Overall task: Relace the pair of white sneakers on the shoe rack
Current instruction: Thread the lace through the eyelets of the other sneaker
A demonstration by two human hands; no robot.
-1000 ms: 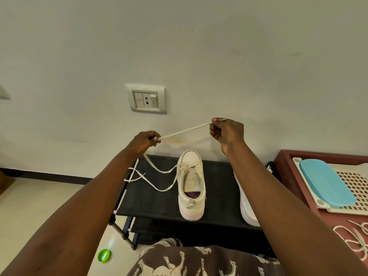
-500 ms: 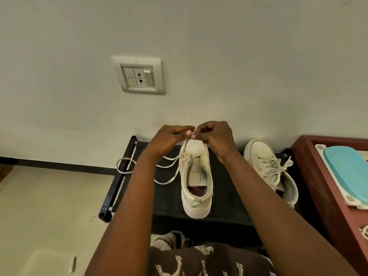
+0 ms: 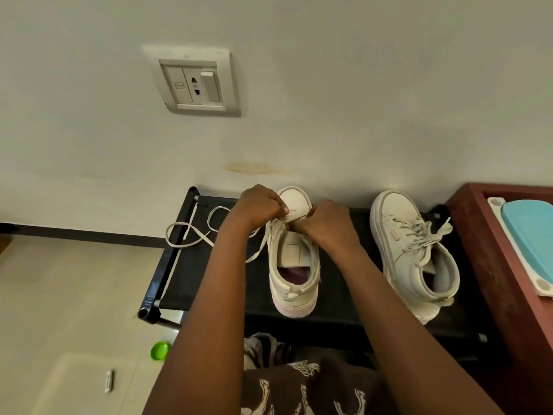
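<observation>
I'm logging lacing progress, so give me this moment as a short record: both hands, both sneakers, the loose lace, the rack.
rack: black, against the wall
held sneaker: upright on rack, no lace across the tongue
other sneaker: laced, tilted, untouched
lace: loose loops trailing left over rack edge
left hand: pinches lace near held sneaker's toe
right hand: curled at the eyelets, grip hidden

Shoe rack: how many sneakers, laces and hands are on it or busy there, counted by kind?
White sneakers: 2
Laces: 2
Hands: 2
Total: 6
</observation>
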